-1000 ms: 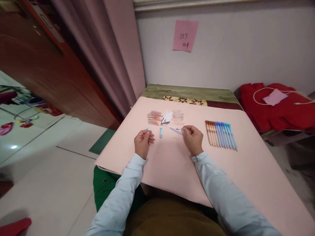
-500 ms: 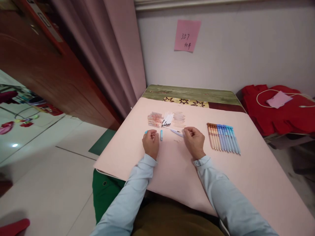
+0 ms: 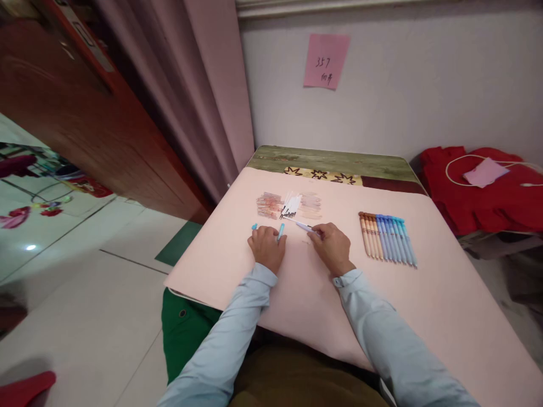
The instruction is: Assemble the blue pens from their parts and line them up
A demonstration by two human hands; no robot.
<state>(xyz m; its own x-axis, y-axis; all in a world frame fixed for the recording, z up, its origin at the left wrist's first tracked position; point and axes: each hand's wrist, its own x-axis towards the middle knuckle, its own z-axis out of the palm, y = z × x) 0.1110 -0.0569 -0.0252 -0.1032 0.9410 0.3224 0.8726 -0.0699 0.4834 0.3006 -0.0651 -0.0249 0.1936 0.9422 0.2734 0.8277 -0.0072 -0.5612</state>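
My left hand (image 3: 266, 247) is closed at the table, thumb and fingers around the lower end of a short light-blue pen tube (image 3: 281, 230). A small light-blue pen part (image 3: 254, 226) lies just beyond its fingers. My right hand (image 3: 333, 246) pinches a pale lilac pen barrel (image 3: 306, 227), from which a white refill points left. In front of both hands lie a bunch of white refills (image 3: 291, 204) with dark ends, a row of brownish patterned barrels (image 3: 268, 204) on the left, and pale clear barrels (image 3: 311, 204) on the right.
Several finished-looking pens (image 3: 388, 239), brown, violet-blue and light blue, lie in a row at the right. A pale pink sheet covers the table (image 3: 309, 305). Red cloth (image 3: 445, 198) with a white cable sits beyond the right edge; a wooden door (image 3: 106, 124) stands at left.
My left hand has moved right onto the light-blue tube, which now tilts. The small blue part is left on the table. My right hand has shifted slightly, still holding the lilac barrel.
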